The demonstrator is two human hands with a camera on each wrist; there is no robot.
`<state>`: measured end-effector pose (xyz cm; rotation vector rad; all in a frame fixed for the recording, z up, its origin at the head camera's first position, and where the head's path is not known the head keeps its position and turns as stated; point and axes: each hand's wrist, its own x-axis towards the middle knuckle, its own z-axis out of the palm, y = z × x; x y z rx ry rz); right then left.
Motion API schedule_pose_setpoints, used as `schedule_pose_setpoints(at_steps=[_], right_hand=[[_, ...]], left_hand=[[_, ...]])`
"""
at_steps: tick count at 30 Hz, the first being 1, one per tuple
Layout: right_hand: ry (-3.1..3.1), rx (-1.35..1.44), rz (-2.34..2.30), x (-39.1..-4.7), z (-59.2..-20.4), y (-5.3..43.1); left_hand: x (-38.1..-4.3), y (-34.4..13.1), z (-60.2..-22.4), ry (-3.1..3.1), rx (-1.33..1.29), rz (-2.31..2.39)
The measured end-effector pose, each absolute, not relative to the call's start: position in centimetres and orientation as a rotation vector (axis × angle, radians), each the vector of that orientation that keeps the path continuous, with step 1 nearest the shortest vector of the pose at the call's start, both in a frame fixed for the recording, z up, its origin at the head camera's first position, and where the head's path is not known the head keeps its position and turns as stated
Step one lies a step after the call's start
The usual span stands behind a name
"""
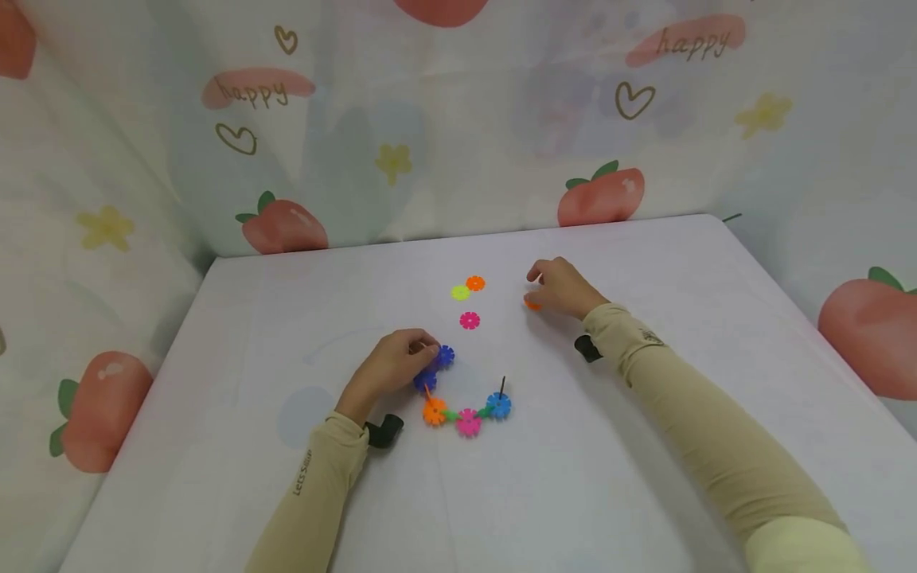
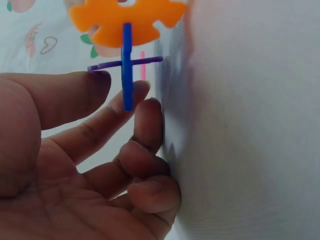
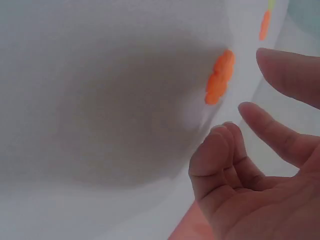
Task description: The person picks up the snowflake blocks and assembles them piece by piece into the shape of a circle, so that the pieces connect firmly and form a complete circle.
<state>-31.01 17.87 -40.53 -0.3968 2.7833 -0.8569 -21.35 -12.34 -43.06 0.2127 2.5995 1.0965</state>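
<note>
A curved chain of notched plastic snowflake discs lies on the table. My left hand [image 1: 390,368] is at its upper left end, thumb and index finger pinching a dark blue disc [image 1: 446,356]. Another blue disc [image 1: 425,382] joins it to an orange disc [image 1: 435,412], followed by green ones, a pink disc [image 1: 469,422] and a light blue disc [image 1: 499,406]. The left wrist view shows a blue disc [image 2: 127,70] edge-on, crossed by a purple one near the thumb. My right hand [image 1: 566,290] hovers, fingers apart, over a loose orange disc [image 3: 220,77] lying flat.
Farther back on the white table [image 1: 286,310] lie a second loose orange disc [image 1: 476,283], a yellow-green disc [image 1: 461,293] touching it in the head view, and a pink disc [image 1: 470,321]. A printed curtain [image 1: 458,119] hangs behind the table's far edge.
</note>
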Motion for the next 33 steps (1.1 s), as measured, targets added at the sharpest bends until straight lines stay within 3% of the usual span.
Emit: schedule_pose_setpoints(at_steps=[9,22,33], right_hand=[[2.807,-0.401,-0.833,-30.6,-41.8,18.6],[2.705,-0.261,-1.154,-29.8,-42.6,18.7],[2.515,-0.347,-1.357,-28.0,-42.7,16.8]], left_hand=[[-21.1,-12.0,-42.8,2.543,0.183,1.127],[-20.9,-11.7,-43.0,2.515,0.150,1.195],[-20.9,-11.9,-42.7,2.513,0.184,1.169]])
